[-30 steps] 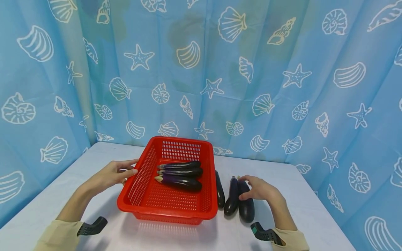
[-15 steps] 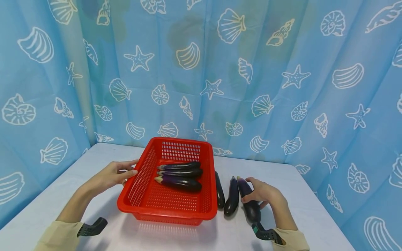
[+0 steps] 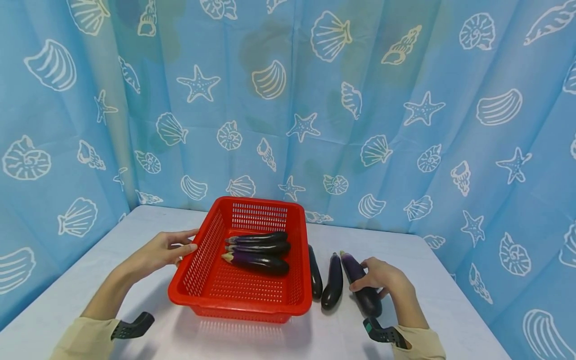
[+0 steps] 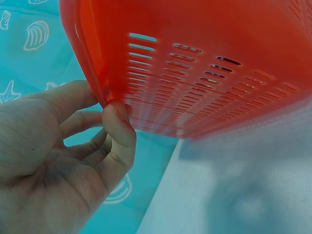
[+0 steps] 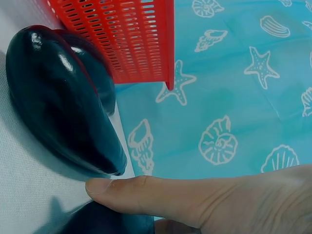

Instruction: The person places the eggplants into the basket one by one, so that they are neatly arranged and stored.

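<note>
My left hand (image 3: 164, 248) pinches the left rim of the red plastic basket (image 3: 238, 305); thumb and fingers meet the rim in the left wrist view. Three dark purple eggplants (image 3: 256, 262) lie side by side in the basket. On the table to its right, my right hand (image 3: 386, 281) grips an eggplant (image 3: 352, 266) round its middle, thumb on the left side. The other fingers are mostly hidden. Just left of it lies a second eggplant (image 3: 333, 285), apart from it. A third eggplant (image 3: 315, 275) lies against or close to the basket's right wall.
A white cloth covers the table (image 3: 432, 300). Behind and along both sides hangs a blue curtain (image 3: 324, 115) with white shell and starfish prints. The basket takes up the middle of the table.
The right hand's eggplant has moved right, away from the middle one, its thick lower end swinging furthest. My left hand and the basket have stayed still.
</note>
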Demonstrator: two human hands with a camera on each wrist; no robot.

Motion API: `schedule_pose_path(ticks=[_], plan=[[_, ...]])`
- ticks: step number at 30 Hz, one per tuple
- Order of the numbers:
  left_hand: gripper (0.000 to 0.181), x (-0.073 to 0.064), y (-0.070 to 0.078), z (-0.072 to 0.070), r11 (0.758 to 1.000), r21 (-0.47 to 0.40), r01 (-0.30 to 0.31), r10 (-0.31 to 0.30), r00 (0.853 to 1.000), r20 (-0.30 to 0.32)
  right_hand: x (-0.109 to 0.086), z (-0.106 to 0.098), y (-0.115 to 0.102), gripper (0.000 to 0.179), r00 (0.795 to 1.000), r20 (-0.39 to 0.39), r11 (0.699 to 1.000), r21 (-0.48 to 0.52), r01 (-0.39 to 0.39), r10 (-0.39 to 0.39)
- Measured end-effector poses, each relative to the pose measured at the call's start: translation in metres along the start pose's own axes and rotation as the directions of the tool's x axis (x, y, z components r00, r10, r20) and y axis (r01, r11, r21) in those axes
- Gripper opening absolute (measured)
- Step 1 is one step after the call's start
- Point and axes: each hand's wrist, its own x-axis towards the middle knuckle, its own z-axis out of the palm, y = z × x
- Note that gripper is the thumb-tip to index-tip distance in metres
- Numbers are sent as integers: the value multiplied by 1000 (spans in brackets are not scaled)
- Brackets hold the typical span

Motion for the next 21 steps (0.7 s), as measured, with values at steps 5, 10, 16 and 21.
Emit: schedule_pose_path(ticks=[5, 10, 16, 21], plan=[[70, 1, -1, 0, 1000, 7, 0, 0, 1000, 1, 0, 0, 1, 80, 1000, -6, 1000, -4, -9, 9], [70, 2, -2, 0, 1000, 12, -1, 1, 1000, 1, 0, -2, 3, 76, 1000, -20, 999, -36, -24, 23], [70, 2, -1, 0, 1000, 5, 0, 0, 1000, 4, 1, -2, 5, 74, 998, -36, 995, -83, -56, 53], [69, 1, -1, -1, 1000, 3, -2, 2, 1000, 8, 0, -2, 3, 75, 998, -42, 994, -87, -59, 56]])
